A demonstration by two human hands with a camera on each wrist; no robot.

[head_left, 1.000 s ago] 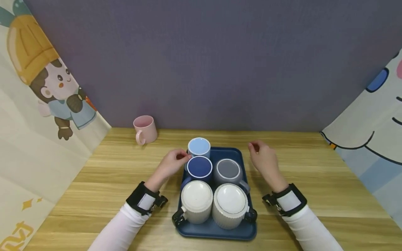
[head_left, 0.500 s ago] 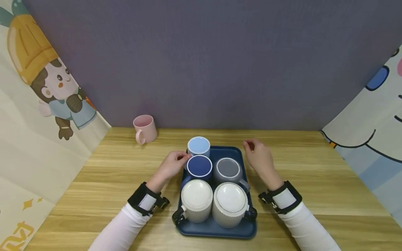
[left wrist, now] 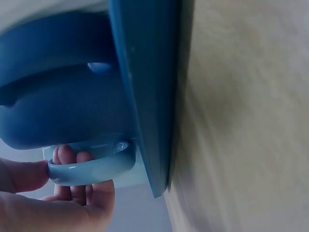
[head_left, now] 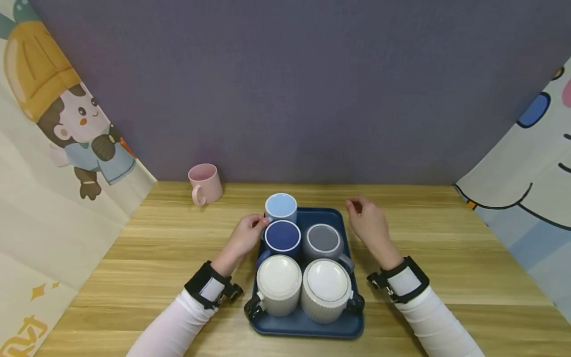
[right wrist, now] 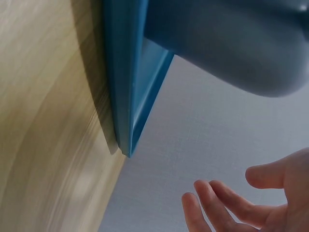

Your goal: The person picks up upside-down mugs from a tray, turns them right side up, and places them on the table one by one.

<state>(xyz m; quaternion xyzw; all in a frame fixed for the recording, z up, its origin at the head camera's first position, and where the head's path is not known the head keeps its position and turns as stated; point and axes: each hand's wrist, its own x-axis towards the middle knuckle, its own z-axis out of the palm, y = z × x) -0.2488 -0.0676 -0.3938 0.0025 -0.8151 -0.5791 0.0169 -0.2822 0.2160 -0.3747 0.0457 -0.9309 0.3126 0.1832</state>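
Observation:
My left hand grips the handle of an upside-down light blue mug at the tray's far left corner. In the left wrist view its fingers pass through the handle loop, with the thumb on the outer side. Right beside that mug, nearer me, an upside-down dark blue mug stands on the navy tray. To the right of the tray my right hand hovers with loosely bent fingers, holding nothing. Nearest to it is an upside-down grey mug, seen from the side in the right wrist view.
Two ribbed white mugs with black handles stand upside down at the tray's near end. A pink mug stands upright on the wooden table at the back left, close to the grey back panel. Printed cloths hang at both sides.
My right hand has shifted slightly left, toward the tray, and then stayed there. The left hand keeps its grip on the light blue mug's handle; the mugs stay in place.

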